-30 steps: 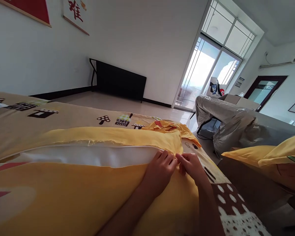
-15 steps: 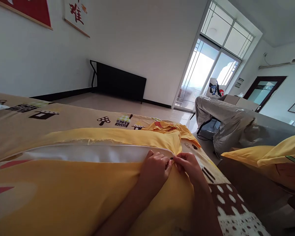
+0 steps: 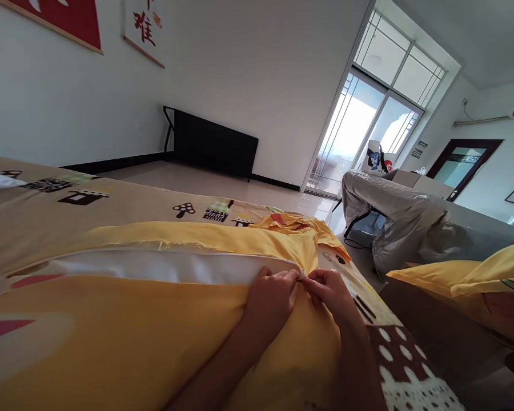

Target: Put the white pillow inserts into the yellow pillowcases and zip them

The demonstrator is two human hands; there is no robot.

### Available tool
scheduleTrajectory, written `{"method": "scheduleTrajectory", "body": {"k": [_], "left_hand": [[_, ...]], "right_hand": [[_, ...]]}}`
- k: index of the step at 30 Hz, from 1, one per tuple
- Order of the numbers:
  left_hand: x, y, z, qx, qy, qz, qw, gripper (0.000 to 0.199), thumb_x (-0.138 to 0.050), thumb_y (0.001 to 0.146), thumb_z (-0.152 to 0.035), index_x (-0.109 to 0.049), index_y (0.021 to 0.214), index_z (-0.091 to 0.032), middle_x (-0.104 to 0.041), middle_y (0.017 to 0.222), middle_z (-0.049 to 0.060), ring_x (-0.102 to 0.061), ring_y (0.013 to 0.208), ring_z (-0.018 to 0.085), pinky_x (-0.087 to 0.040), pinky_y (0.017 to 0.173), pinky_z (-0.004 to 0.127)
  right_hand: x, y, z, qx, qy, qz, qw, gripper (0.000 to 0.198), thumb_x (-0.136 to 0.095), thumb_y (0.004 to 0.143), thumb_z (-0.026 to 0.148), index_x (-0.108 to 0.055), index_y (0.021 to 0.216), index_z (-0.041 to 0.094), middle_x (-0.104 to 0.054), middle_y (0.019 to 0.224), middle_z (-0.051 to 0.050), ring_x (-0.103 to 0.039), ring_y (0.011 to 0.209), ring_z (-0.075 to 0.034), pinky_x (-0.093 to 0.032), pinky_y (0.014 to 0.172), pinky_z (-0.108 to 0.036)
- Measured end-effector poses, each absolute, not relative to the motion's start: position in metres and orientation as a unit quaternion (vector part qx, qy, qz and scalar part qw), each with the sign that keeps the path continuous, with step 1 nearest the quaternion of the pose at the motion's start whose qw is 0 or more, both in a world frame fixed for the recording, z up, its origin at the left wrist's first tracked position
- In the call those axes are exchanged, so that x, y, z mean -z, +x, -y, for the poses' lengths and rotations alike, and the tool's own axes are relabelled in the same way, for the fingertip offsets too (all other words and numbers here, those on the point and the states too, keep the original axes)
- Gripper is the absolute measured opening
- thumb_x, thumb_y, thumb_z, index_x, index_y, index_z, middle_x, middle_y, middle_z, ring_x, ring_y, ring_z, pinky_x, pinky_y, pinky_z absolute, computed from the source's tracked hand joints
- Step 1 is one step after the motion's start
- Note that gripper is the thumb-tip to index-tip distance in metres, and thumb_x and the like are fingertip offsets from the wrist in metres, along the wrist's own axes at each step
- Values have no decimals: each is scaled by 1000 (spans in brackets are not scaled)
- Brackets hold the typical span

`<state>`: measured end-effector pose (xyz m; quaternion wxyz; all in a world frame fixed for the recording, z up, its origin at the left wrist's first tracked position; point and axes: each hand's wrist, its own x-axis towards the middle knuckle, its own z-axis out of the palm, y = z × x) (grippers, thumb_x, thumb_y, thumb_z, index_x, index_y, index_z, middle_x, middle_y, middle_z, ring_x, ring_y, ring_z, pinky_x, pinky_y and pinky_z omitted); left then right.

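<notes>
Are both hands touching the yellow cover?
Touching. The head view shows the left hand and the right hand pinching the yellow cover at the end of its opening, where the white inner shows.

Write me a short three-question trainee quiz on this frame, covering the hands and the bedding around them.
1. True or false: the left hand and the right hand meet at the right end of the open seam of the yellow cover.
2. What shows through that opening? A) a white insert B) a red towel C) a bare mattress
3. Fill in: the patterned sheet beyond the cover is printed with small ____.

Key: 1 true; 2 A; 3 mushrooms.
</notes>
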<state>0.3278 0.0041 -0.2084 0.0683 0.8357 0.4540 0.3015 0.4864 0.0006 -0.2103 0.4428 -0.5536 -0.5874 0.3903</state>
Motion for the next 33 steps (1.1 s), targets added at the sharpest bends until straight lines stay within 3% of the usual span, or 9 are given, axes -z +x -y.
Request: {"method": "scheduleTrajectory", "body": {"k": [6, 12, 18, 21, 26, 30, 33], "left_hand": [[212, 327, -6, -328, 832, -438, 94, 25, -39, 93, -23, -64, 89, -22, -72, 92, 0, -63, 77, 17, -30, 76, 34], [216, 328, -8, -372, 798, -449, 150, 21, -44, 91, -25, -64, 85, -22, -72, 86, -2, -60, 74, 17, -29, 75, 33], [217, 328, -6, -398, 792, -430, 173, 21, -44, 90, -20, -65, 85, -22, -71, 87, -4, -61, 77, 16, -29, 77, 33], [214, 328, -4, -402, 795, -429, 147, 20, -45, 89, -17, -64, 85, -21, -70, 89, -3, -61, 82, 16, -29, 77, 33], [203, 326, 6, -351, 812, -467, 7, 21, -43, 89, -16, -65, 88, -18, -67, 93, 5, -56, 91, 22, -29, 79, 38], [192, 320, 17, -311, 813, -491, -33, 24, -40, 89, -15, -64, 87, -16, -65, 90, 7, -56, 89, 23, -29, 78, 39], [187, 316, 21, -296, 806, -511, -32, 25, -39, 90, -16, -64, 85, -16, -66, 88, 7, -57, 87, 23, -29, 75, 39]], "right_hand": [[211, 489, 0, -376, -558, 614, 412, 32, -63, 71, 46, -52, 63, 17, -48, 43, 5, -40, 37, -7, -27, 39, -20], [202, 481, 7, -209, -582, 686, 383, 19, -62, 74, 33, -61, 88, 20, -59, 61, 3, -53, 54, -12, -38, 53, -23], [198, 474, 11, -101, -613, 727, 294, 13, -55, 78, 29, -65, 74, 21, -59, 58, 2, -50, 56, -13, -32, 57, -24], [203, 480, 6, -136, -589, 730, 319, 12, -56, 75, 29, -63, 72, 20, -53, 54, 3, -45, 54, -12, -31, 54, -23], [210, 490, -3, -244, -543, 709, 379, 13, -57, 70, 31, -58, 70, 17, -47, 55, 4, -41, 54, -10, -32, 52, -21], [207, 488, -1, -231, -540, 716, 377, 9, -54, 67, 25, -56, 65, 16, -42, 53, 5, -37, 54, -10, -29, 51, -21], [203, 484, 3, -204, -540, 731, 363, 18, -54, 73, 30, -56, 63, 16, -43, 53, 4, -36, 55, -9, -28, 52, -22]]}}
